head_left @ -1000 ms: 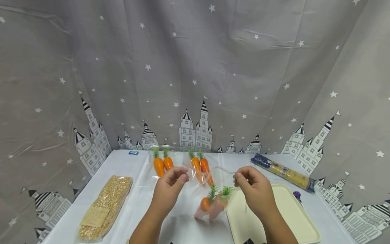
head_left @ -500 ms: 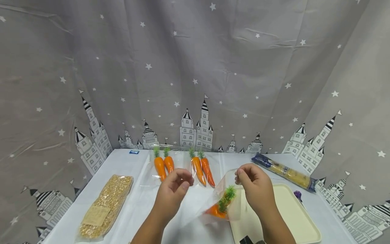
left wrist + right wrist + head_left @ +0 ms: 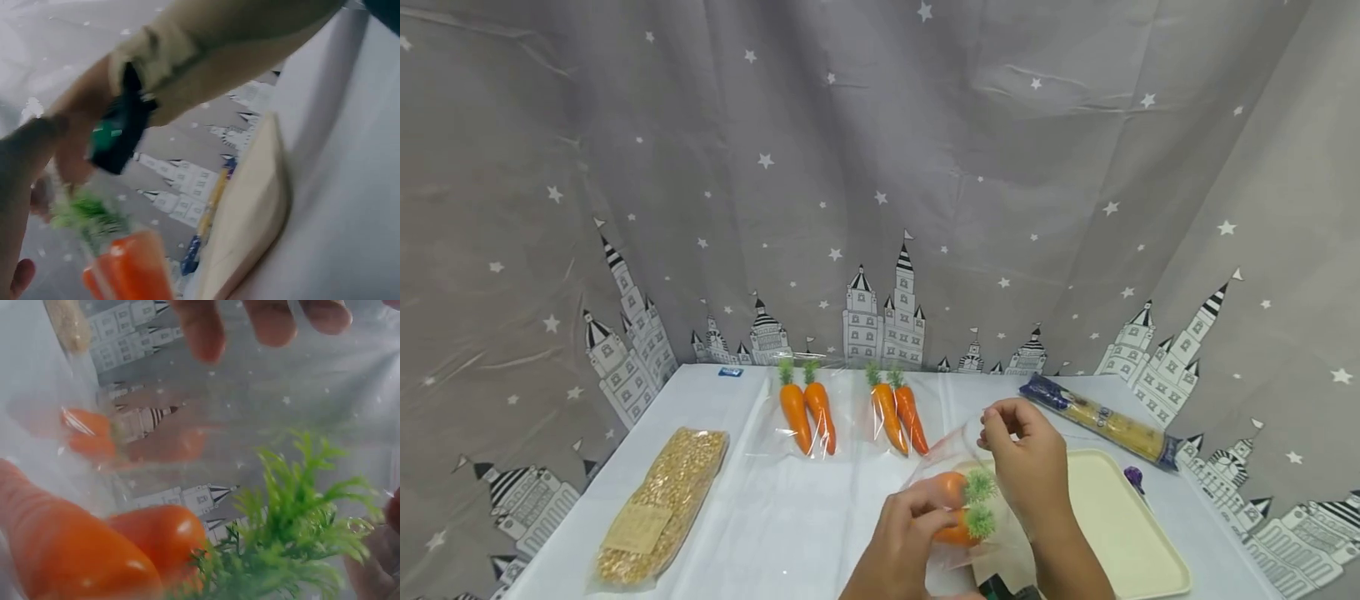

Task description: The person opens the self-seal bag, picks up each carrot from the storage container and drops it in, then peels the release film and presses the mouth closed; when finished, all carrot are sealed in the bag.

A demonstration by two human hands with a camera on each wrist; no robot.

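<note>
Two carrots sit bagged: left hand cups them, right hand pinches the bag mouth; sealing likely follows.

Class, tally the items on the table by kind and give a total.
Bags of carrots: 3
Bag of yellow grain: 1
Pasta packet: 1
Cream tray: 1
Total: 6

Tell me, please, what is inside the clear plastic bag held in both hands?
Two orange toy carrots with green tops lie inside the clear plastic bag; the left hand covers their tips.
</note>
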